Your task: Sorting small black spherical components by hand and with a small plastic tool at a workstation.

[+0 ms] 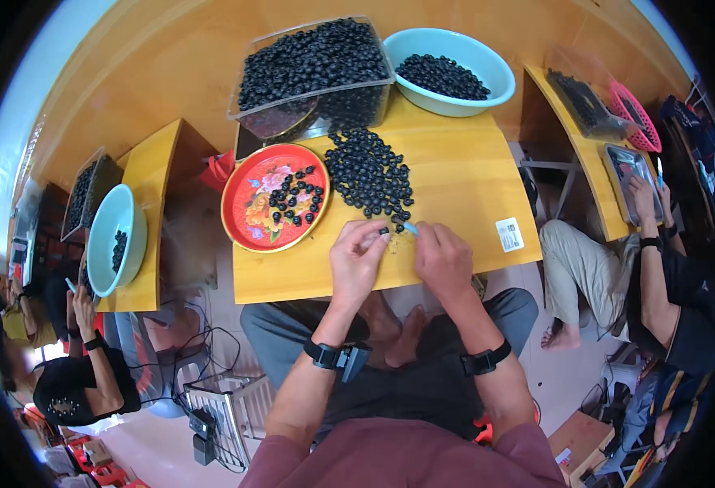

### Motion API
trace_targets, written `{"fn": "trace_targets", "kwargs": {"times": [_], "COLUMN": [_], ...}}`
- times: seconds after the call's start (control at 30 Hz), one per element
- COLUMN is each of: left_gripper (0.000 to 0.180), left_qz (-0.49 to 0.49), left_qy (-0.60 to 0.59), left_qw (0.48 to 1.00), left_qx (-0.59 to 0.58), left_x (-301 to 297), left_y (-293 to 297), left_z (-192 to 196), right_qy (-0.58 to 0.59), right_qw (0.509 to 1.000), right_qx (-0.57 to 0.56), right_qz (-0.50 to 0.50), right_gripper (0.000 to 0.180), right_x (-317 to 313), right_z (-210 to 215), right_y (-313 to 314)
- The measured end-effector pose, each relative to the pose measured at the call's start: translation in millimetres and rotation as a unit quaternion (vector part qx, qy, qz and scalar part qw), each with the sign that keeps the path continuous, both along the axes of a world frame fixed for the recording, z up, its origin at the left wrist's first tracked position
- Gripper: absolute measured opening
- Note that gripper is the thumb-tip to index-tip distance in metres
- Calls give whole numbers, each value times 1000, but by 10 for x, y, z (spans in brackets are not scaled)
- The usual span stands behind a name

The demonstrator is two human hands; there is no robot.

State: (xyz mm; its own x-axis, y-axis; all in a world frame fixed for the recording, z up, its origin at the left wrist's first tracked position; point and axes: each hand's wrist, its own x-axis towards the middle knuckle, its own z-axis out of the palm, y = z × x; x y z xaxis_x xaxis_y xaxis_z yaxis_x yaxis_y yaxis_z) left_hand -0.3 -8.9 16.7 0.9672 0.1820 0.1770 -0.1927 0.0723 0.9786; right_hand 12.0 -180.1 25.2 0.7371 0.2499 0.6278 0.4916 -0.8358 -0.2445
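My left hand (359, 259) pinches one small black bead (384, 231) between thumb and fingertips, near the table's front edge. Close beside it, my right hand (444, 259) grips a slim tool with a light blue handle (410, 228); most of it is hidden in the fist, so its kind is unclear. The tool's front end points toward the bead, near a few loose ones on the wood. Just beyond both hands spreads a loose pile of shiny black beads (367, 172). To its left, a red flowered tray (244, 213) with a gold rim holds several more beads.
On the yellow table (463, 179), a clear plastic bin (252, 107) heaped with black beads stands at the back, beside a light blue basin (500, 69) partly filled with them. A white label (510, 234) lies at right. People work at tables on both sides.
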Motion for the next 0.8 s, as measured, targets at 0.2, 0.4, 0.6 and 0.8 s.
{"fn": "trace_targets", "kwargs": {"times": [0.2, 0.4, 0.6, 0.8], "left_gripper": [15, 12, 12, 21], "left_qz": [16, 129, 268, -2], "left_qy": [-56, -135, -201, -10], "left_qw": [993, 948, 804, 907], "left_qx": [104, 259, 491, 420], "left_x": [1, 69, 407, 219], "left_y": [-68, 374, 768, 102], "left_z": [-45, 221, 542, 362], "right_qy": [-4, 18, 11, 0], "right_qw": [1000, 998, 997, 996], "right_qx": [2, 16, 32, 36], "right_qz": [-24, -60, -73, -85], "right_gripper": [14, 13, 12, 12], "right_x": [-53, -49, -8, -30], "right_z": [-49, -148, -80, -98], "right_y": [-88, -110, -57, -71]}}
